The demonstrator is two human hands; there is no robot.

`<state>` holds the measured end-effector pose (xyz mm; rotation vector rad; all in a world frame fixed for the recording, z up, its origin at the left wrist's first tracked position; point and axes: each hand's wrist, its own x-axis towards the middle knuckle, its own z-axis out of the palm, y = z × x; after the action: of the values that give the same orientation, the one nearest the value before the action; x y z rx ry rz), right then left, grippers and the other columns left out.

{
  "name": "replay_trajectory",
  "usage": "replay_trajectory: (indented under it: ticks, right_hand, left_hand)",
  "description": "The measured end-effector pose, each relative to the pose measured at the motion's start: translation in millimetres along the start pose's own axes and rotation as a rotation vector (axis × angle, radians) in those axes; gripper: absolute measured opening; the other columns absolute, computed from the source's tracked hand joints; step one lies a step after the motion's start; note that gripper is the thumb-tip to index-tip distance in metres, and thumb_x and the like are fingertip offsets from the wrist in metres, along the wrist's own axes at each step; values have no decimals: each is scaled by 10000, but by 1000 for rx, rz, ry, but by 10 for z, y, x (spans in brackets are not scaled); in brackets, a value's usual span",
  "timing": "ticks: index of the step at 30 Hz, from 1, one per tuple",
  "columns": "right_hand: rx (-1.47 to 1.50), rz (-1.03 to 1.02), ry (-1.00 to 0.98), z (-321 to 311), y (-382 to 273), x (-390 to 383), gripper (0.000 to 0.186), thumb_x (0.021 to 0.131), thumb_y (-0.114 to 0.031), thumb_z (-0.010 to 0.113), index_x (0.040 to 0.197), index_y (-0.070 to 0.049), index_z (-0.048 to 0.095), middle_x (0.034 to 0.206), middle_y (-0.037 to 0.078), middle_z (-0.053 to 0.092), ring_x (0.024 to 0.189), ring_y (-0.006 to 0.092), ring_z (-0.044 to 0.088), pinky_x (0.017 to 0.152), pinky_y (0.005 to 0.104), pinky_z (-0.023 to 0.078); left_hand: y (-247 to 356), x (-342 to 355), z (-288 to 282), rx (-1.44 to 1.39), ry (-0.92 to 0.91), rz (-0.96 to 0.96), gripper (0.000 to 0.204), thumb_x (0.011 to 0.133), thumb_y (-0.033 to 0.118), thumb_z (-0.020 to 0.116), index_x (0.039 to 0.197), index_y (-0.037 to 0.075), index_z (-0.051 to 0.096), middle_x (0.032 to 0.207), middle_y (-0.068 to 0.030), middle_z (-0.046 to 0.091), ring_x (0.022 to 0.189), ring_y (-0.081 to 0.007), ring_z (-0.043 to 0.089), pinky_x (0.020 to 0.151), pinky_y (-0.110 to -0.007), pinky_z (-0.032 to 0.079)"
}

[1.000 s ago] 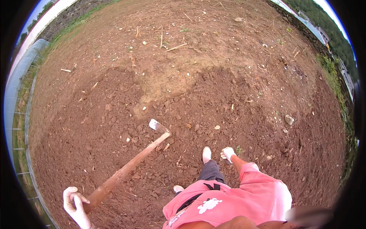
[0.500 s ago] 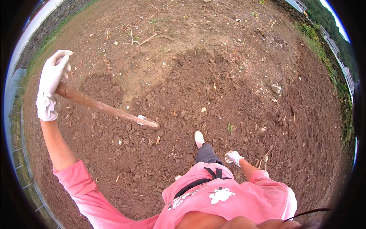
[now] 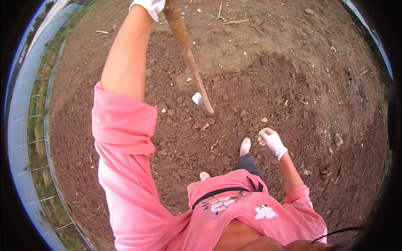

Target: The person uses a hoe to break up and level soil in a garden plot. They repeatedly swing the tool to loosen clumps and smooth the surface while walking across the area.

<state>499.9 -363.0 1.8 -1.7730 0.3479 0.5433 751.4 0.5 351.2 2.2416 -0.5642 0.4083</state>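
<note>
The hoe (image 3: 187,50) leaned down from the left hand (image 3: 150,6), its wooden handle against that white glove; the fingers were cut off by the view's upper edge, so their grip could not be told. Its metal blade (image 3: 198,99) was at the soil (image 3: 217,138), ahead and left of the right hand (image 3: 271,141). That gloved hand hung half-open, fingers loosely bent, nothing visible in it. A pale pebble (image 3: 264,119) lay just beyond its fingers, a pale shoe (image 3: 245,146) close on its left, and a larger stone (image 3: 338,139) well to its right.
</note>
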Motion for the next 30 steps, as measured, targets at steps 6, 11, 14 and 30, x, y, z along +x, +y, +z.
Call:
replay_trajectory:
  ticks: [6,11,14,30]
  right_hand:
    - [-145,-781,188,-13,-2558,64,182,873,-207,484,922,-39,534,786,19,585,727,81,525,660,219,418]
    - [-341,-1424,512,411,-4099,-496,206,869,-210,477,945,-32,548,870,84,581,826,154,521,764,288,399]
    - [-389,-1664,495,794,-4479,-680,258,864,-243,476,940,-3,533,813,99,583,781,166,540,723,284,416]
    - [-897,-1133,-252,1984,-4850,203,95,866,-94,431,817,-48,499,569,-15,491,488,53,468,445,202,368]
  left_hand:
    - [-84,-135,-80,-137,-1,147,194,801,195,492,836,62,630,616,-45,595,518,-120,529,445,-265,411]
    - [224,-370,144,-33,203,114,202,834,204,446,850,79,603,621,-47,586,546,-126,546,521,-284,450]
    - [484,-553,149,-12,233,89,212,835,190,427,874,75,601,627,-78,588,575,-152,574,565,-296,466]
    - [-763,-2824,1439,-15,466,-423,429,742,151,539,1139,65,400,1088,-148,481,1016,-310,478,844,-386,408]
